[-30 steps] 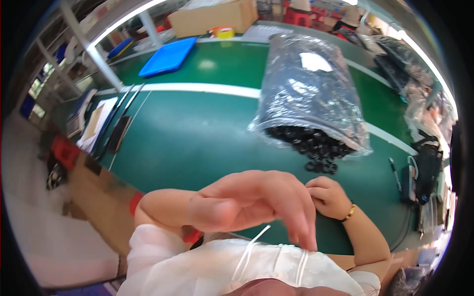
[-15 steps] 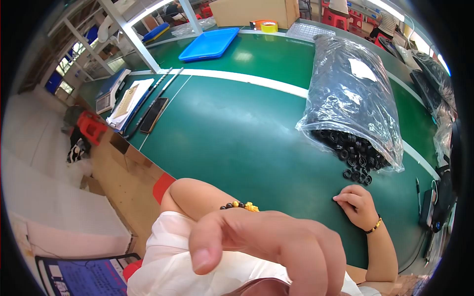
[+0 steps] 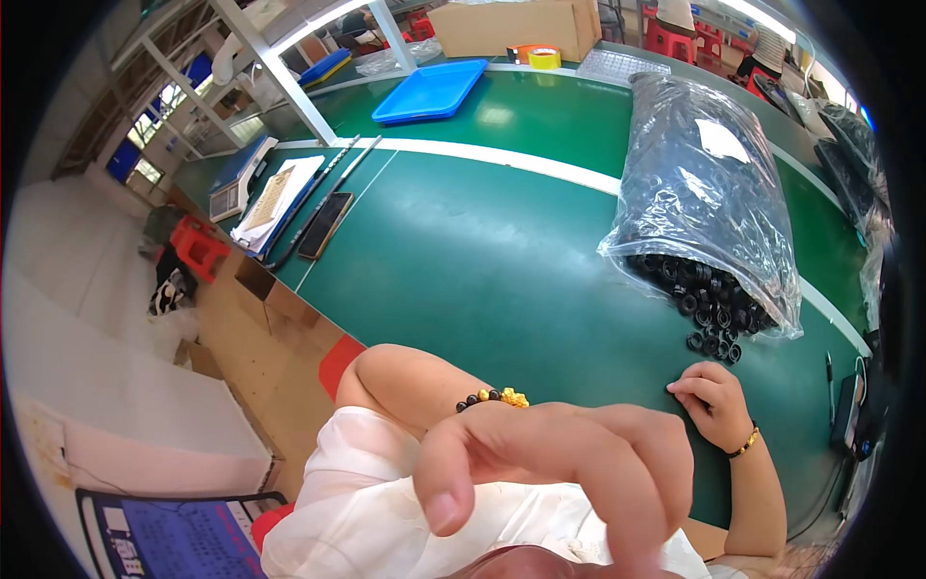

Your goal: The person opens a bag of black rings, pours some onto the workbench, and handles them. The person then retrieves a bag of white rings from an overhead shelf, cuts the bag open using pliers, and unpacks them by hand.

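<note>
My left hand [image 3: 564, 458] is raised close to the camera, above my white-clothed lap, its thumb and fingers apart and nothing between them. A bracelet of black and gold beads [image 3: 494, 397] circles that wrist. On the green tabletop at the right rests my right hand [image 3: 712, 398], fingers curled and pressed together, with no object visible in them. Just beyond it lie several small black rings [image 3: 714, 344]. They spill from the mouth of a large clear plastic bag [image 3: 709, 183], where more of the same black rings [image 3: 709, 289] are heaped.
A blue tray [image 3: 430, 91], yellow tape roll [image 3: 544, 59] and cardboard box [image 3: 521, 29] are at the back. Along the left edge lie a phone [image 3: 326, 226], papers on a clipboard [image 3: 280, 206] and a scale [image 3: 236, 183]. A pen [image 3: 830, 386] lies far right.
The whole view has swung a little to the left, so the table things appear farther right. Both hands keep nearly the same pose. The bag and rings stay in place.
</note>
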